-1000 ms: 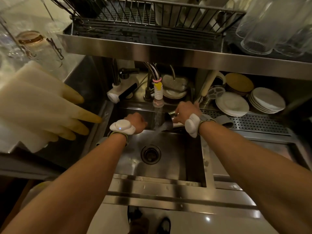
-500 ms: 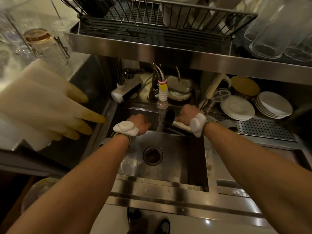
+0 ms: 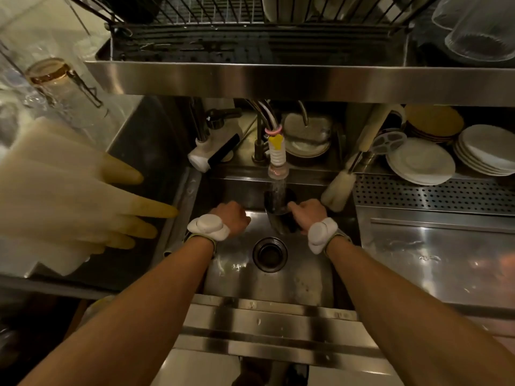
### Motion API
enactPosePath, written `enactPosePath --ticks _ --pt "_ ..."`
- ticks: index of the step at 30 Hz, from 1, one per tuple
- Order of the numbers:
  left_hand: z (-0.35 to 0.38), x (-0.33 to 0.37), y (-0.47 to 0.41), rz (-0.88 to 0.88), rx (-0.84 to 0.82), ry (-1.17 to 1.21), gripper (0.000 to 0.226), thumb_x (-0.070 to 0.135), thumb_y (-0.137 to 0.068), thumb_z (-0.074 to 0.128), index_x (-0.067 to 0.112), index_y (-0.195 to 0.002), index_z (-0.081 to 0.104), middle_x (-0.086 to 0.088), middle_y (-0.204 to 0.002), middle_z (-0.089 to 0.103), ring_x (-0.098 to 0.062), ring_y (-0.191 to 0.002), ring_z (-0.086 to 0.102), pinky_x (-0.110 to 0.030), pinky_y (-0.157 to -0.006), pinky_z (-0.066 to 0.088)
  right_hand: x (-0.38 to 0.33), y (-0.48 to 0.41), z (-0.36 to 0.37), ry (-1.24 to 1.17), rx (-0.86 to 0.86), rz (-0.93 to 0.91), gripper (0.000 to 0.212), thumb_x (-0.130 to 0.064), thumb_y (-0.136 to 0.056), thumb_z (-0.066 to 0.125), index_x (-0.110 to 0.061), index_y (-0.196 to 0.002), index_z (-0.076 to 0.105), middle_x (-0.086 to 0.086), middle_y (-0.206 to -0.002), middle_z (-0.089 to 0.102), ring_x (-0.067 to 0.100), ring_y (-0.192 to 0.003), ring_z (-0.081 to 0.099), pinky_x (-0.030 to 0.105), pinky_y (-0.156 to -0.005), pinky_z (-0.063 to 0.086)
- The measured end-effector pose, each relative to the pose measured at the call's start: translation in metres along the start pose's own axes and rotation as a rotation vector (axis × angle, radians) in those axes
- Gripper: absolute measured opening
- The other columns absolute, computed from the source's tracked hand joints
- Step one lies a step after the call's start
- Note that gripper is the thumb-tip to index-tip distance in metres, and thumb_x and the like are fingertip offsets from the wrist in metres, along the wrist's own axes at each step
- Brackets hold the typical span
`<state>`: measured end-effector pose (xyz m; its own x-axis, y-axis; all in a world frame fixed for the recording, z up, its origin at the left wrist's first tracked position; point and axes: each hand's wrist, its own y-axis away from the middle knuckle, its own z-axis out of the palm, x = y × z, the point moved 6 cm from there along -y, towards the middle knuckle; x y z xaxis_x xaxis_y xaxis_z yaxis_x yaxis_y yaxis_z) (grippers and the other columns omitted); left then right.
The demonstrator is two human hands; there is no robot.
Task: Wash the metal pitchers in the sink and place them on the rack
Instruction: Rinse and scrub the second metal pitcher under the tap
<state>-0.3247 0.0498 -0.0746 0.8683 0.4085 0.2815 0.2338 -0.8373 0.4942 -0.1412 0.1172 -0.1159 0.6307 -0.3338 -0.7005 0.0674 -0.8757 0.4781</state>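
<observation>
A dark metal pitcher [image 3: 280,215] is tilted under the running faucet [image 3: 277,160], its mouth turned up toward the water stream. My right hand [image 3: 308,214] grips it from the right side, over the steel sink [image 3: 301,282]. Left of the stream, my left hand [image 3: 232,218] is curled into a fist; whether it holds anything is hidden. The wire dish rack [image 3: 250,12] sits on the steel shelf above the sink.
Rubber gloves [image 3: 69,196] hang at the left. Stacked plates [image 3: 420,160] and a perforated drain board [image 3: 434,190] lie to the right. A bottle brush [image 3: 341,185] leans by the sink's back right corner. Upturned glasses [image 3: 479,29] stand top right. The drain [image 3: 269,253] is open.
My right hand has swung the pitcher from lying sideways to mouth-up under the stream. Both hands sit lower in the view as my head moved closer.
</observation>
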Motion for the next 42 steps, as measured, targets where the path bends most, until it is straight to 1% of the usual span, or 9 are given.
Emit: enactPosePath --ticks 4,7,10,14,25,29,34,38,42 --pt "-0.003 0.001 -0.003 0.002 -0.016 0.011 0.035 0.032 -0.092 0.052 0.010 -0.115 0.067 -0.017 -0.123 0.063 -0.035 -0.110 0.061 -0.034 -0.086 0.049 -0.004 0.001 0.010 -0.017 -0.110 -0.006 0.037 -0.035 -0.088 0.054 -0.006 -0.064 0.055 0.014 -0.073 0.057 0.030 -0.075 0.058 0.049 -0.077 0.053" --pt "-0.005 0.006 -0.001 0.030 -0.012 0.011 0.036 0.031 -0.094 0.050 0.008 -0.117 0.066 -0.018 -0.125 0.062 -0.035 -0.113 0.059 -0.034 -0.088 0.049 0.000 -0.005 -0.004 -0.030 -0.073 0.020 0.039 -0.033 -0.086 0.056 -0.012 -0.053 0.052 0.008 -0.062 0.055 0.028 -0.069 0.056 0.041 -0.069 0.049" --pt "-0.005 0.008 0.001 0.038 -0.003 0.016 0.036 0.031 -0.094 0.050 0.009 -0.117 0.066 -0.019 -0.125 0.062 -0.036 -0.114 0.059 -0.034 -0.089 0.048 -0.007 -0.006 0.004 0.007 -0.071 -0.021 0.037 -0.030 -0.088 0.056 -0.013 -0.056 0.052 0.006 -0.063 0.053 0.022 -0.065 0.051 0.032 -0.065 0.039" --pt "-0.006 0.007 -0.001 0.035 -0.008 0.028 0.036 0.032 -0.093 0.051 0.009 -0.115 0.066 -0.018 -0.122 0.063 -0.036 -0.111 0.060 -0.034 -0.088 0.049 -0.007 -0.005 0.007 -0.036 -0.143 0.004 0.035 -0.032 -0.087 0.056 -0.013 -0.057 0.052 0.008 -0.065 0.053 0.024 -0.067 0.052 0.036 -0.067 0.041" --pt "-0.009 -0.001 0.001 0.025 -0.001 0.023 0.034 0.032 -0.094 0.051 0.010 -0.114 0.067 -0.017 -0.124 0.062 -0.035 -0.112 0.059 -0.033 -0.087 0.048 -0.011 -0.006 -0.011 -0.063 -0.066 0.013 0.036 -0.035 -0.083 0.058 -0.013 -0.054 0.056 0.008 -0.066 0.058 0.028 -0.069 0.057 0.037 -0.067 0.044" --pt "-0.008 0.004 0.002 0.038 -0.016 0.027 0.036 0.032 -0.094 0.050 0.008 -0.115 0.067 -0.018 -0.122 0.063 -0.035 -0.111 0.060 -0.033 -0.087 0.048 -0.020 -0.003 0.001 -0.034 -0.041 -0.036 0.035 -0.030 -0.088 0.053 -0.011 -0.058 0.052 0.011 -0.072 0.055 0.025 -0.068 0.051 0.033 -0.066 0.038" --pt "-0.010 0.003 0.001 0.045 -0.007 0.035 0.037 0.033 -0.095 0.050 0.008 -0.118 0.065 -0.019 -0.126 0.061 -0.036 -0.115 0.058 -0.035 -0.090 0.048 -0.018 -0.003 -0.005 -0.082 -0.031 -0.021 0.036 -0.035 -0.087 0.051 -0.008 -0.066 0.060 0.011 -0.076 0.059 0.029 -0.074 0.057 0.042 -0.071 0.050" --pt "-0.006 0.006 0.003 0.051 -0.025 0.017 0.038 0.032 -0.096 0.049 0.007 -0.119 0.065 -0.018 -0.127 0.060 -0.035 -0.116 0.057 -0.034 -0.091 0.047 -0.019 -0.002 0.002 -0.054 0.006 -0.036 0.039 -0.030 -0.089 0.050 -0.011 -0.056 0.050 0.009 -0.065 0.052 0.026 -0.068 0.050 0.035 -0.068 0.038" --pt "-0.005 0.002 0.004 0.046 -0.013 0.019 0.039 0.034 -0.095 0.050 0.008 -0.121 0.064 -0.017 -0.128 0.060 -0.036 -0.117 0.057 -0.036 -0.093 0.047 -0.028 0.008 0.000 -0.018 -0.076 -0.087 0.036 -0.035 -0.090 0.053 -0.003 -0.077 0.064 0.013 -0.079 0.060 0.028 -0.077 0.058 0.043 -0.076 0.051"
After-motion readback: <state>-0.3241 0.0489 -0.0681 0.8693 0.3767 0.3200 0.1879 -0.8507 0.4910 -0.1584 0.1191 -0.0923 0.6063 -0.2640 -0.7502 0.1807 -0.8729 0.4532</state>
